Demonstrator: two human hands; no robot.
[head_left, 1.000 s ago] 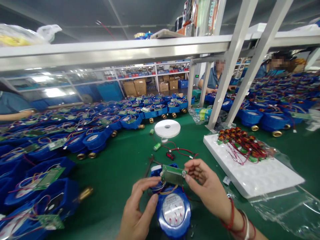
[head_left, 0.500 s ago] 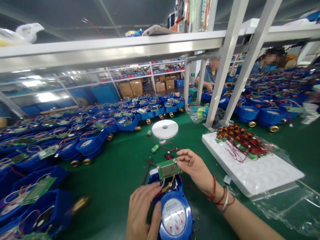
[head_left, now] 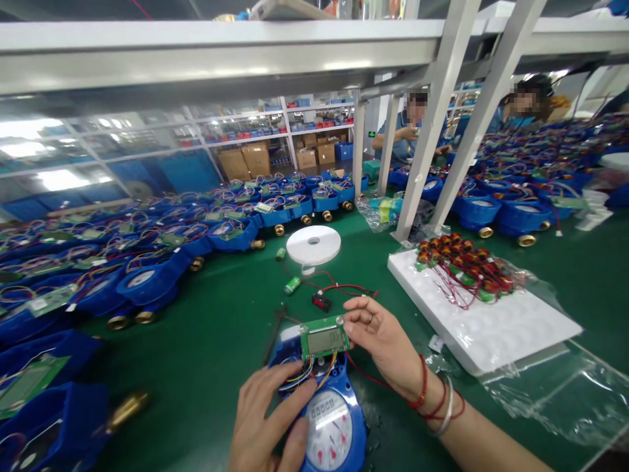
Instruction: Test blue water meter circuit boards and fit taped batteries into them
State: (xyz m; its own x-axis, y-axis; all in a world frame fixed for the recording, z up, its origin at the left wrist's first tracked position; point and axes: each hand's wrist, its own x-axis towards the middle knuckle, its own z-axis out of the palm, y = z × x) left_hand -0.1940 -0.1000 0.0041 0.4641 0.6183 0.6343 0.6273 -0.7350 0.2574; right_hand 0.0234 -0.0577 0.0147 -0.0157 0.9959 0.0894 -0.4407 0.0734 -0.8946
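Observation:
A blue water meter [head_left: 351,419] with a white dial lies on the green table in front of me. Over its far end, my right hand [head_left: 376,341] pinches the right edge of a green circuit board [head_left: 325,338] with a small grey display. Coloured wires [head_left: 328,373] run from the board down into the meter's housing. My left hand [head_left: 270,410] grips the meter's left side, fingertips by the wires and thumb beside the dial; part of the housing is hidden under it. A small black-and-red part [head_left: 321,301] with red leads lies just beyond the board.
Blue meters [head_left: 147,278] with loose boards fill the left side. Beyond my hands are a white tape roll [head_left: 319,252], green battery cells [head_left: 291,285] and a dark tool [head_left: 275,331]. On the right, a white foam tray [head_left: 521,341] carries wired parts. Metal posts [head_left: 417,157] rise nearby; co-workers [head_left: 405,134] sit behind.
The view has tilted down and shifted slightly, so everything sits higher and further left. My right hand still pinches the board; my left index finger has stretched further across the wires.

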